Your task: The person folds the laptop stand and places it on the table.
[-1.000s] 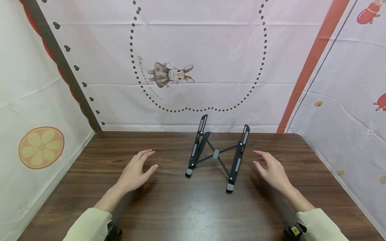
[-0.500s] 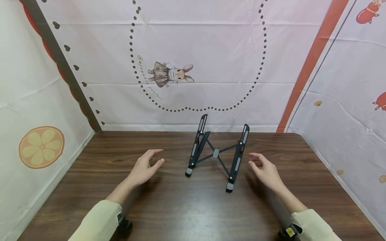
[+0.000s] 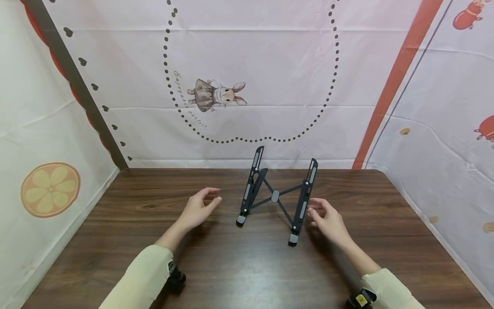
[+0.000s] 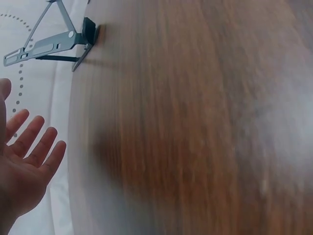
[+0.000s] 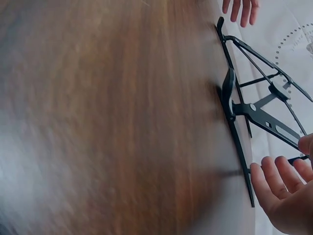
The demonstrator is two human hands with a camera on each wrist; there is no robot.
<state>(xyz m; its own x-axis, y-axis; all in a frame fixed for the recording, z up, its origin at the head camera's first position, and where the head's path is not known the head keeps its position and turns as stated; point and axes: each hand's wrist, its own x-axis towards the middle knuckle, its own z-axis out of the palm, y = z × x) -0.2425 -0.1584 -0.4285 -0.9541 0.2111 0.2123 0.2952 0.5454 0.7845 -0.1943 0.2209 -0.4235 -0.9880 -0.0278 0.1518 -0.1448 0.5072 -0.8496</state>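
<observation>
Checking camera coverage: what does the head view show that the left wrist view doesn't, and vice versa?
Head only: the right hand, both sleeves, the rabbit print and the orange-slice print. Left wrist only: the palm of the left hand. Both: that hand, the black stand, the wooden table and the dotted cloth.

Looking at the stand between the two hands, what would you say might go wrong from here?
The right hand is nearer the stand than the left hand, so it might nudge it askew first. The crossed bars appear to pivot at their center, so uneven pressure might fold them.
</observation>
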